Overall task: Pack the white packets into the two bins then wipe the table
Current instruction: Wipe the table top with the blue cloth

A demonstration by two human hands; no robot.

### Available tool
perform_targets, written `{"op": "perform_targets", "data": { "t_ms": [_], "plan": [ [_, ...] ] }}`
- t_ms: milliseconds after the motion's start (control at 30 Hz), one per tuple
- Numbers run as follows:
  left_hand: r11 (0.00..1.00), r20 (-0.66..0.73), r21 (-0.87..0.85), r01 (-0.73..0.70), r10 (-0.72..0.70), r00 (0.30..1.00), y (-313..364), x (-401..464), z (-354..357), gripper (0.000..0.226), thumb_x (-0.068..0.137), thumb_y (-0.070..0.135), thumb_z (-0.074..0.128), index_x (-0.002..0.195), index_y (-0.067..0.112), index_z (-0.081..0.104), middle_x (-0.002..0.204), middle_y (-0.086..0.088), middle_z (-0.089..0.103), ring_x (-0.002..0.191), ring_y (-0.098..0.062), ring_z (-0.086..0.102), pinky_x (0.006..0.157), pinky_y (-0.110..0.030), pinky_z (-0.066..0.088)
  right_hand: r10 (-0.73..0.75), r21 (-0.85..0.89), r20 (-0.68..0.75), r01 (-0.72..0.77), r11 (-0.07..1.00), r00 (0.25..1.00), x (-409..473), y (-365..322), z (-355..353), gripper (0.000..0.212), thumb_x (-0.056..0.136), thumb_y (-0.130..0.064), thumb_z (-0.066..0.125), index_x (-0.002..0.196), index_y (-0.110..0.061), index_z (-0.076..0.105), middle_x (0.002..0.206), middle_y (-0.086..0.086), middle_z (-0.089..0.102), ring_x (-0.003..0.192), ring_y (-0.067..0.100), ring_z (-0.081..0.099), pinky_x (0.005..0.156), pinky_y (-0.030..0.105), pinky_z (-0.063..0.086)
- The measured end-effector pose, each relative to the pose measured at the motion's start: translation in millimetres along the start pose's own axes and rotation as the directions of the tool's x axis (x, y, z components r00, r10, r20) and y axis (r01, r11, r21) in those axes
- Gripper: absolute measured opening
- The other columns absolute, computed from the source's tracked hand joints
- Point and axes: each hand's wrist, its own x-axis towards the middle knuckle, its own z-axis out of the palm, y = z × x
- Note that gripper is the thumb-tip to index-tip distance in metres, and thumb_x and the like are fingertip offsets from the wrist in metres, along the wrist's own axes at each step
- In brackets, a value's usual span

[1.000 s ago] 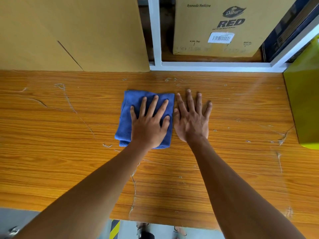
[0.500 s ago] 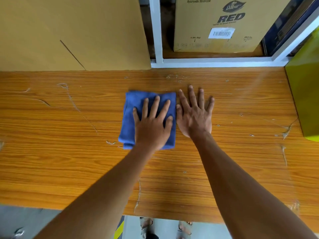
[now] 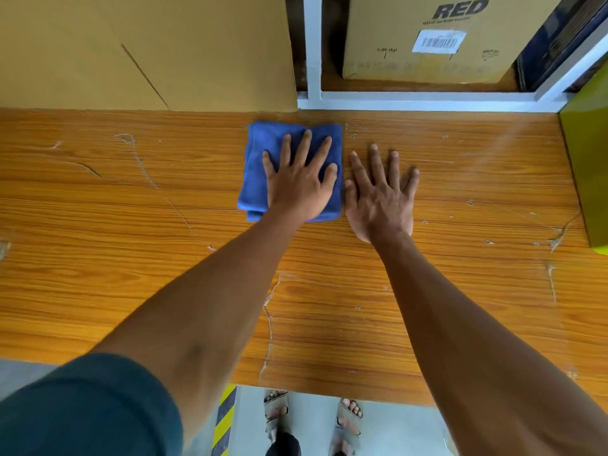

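A folded blue cloth (image 3: pixel 263 159) lies on the wooden table (image 3: pixel 115 241) near its far edge. My left hand (image 3: pixel 301 179) presses flat on the cloth with straight, spread fingers. Just to the right, my right hand (image 3: pixel 381 195) rests flat on the bare wood, fingers spread, beside the cloth's right edge. No white packets are in view. A yellow-green bin (image 3: pixel 589 166) stands at the table's right edge, only partly in frame.
A large brown cardboard sheet (image 3: pixel 148 51) leans at the back left. Behind a white frame (image 3: pixel 312 60) sits a carton (image 3: pixel 444 37) printed "RED". The tabletop carries scratches and peeling film. My feet (image 3: pixel 276 406) show below the near edge.
My left hand has pushed the blue cloth away from me toward the table's far edge. My right hand stayed flat on the wood, now trailing slightly behind the cloth.
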Motion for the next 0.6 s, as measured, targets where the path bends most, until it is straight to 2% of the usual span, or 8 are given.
{"op": "perform_targets", "data": {
  "t_ms": [100,200,333,467,600],
  "plan": [
    [0.999,-0.074,0.022,-0.031,0.033,0.997,-4.3,-75.4,9.5,0.062,0.106,0.063,0.019,0.166,0.047,0.015,0.178,0.009,0.008,0.164,-0.029,0.004,0.123,-0.072,0.008,-0.001,0.009,0.009,0.001,1.000,1.000,-0.9,-1.2,-2.1,0.064,0.107,-0.056,0.004,0.168,-0.037,0.002,0.177,-0.002,-0.005,0.163,0.032,-0.007,0.125,0.069,-0.001],
    [1.000,-0.031,0.002,-0.020,0.020,0.999,-7.3,-119.7,13.0,0.062,0.107,0.063,0.019,0.166,0.048,0.012,0.178,0.011,0.005,0.164,-0.027,-0.001,0.125,-0.071,0.004,-0.003,0.017,0.014,0.003,1.000,1.000,-1.0,-2.7,-3.9,0.065,0.106,-0.057,0.002,0.168,-0.037,0.002,0.177,-0.002,-0.005,0.163,0.032,-0.007,0.125,0.069,-0.002],
    [1.000,-0.042,0.006,0.001,0.000,0.999,-4.2,-72.8,7.3,0.062,0.105,0.065,0.020,0.165,0.051,0.015,0.177,0.011,0.007,0.163,-0.029,0.002,0.122,-0.075,0.005,0.005,0.003,0.013,-0.005,1.000,1.000,1.1,-1.9,-2.7,0.064,0.106,-0.057,0.002,0.168,-0.039,0.000,0.177,-0.003,-0.007,0.162,0.032,-0.009,0.125,0.069,-0.002],
    [0.999,0.017,-0.036,0.028,-0.027,0.999,-5.7,-6.7,-6.8,0.063,0.104,0.065,0.015,0.165,0.051,0.008,0.178,0.010,0.000,0.163,-0.029,-0.005,0.121,-0.075,-0.002,0.000,-0.007,0.001,0.000,1.000,1.000,-1.2,-2.1,1.4,0.064,0.106,-0.057,0.002,0.167,-0.040,-0.002,0.177,-0.004,-0.008,0.162,0.030,-0.010,0.125,0.067,-0.003],
    [1.000,0.042,-0.007,0.010,-0.010,0.999,-6.7,-24.0,-5.1,0.062,0.106,0.064,0.015,0.166,0.049,0.006,0.178,0.009,-0.002,0.163,-0.029,-0.006,0.123,-0.073,-0.003,-0.009,0.007,0.007,0.009,1.000,1.000,-13.3,-1.1,1.1,0.065,0.106,-0.058,0.004,0.168,-0.038,0.000,0.177,-0.004,-0.007,0.163,0.026,-0.010,0.128,0.062,-0.003]
  ]
}}
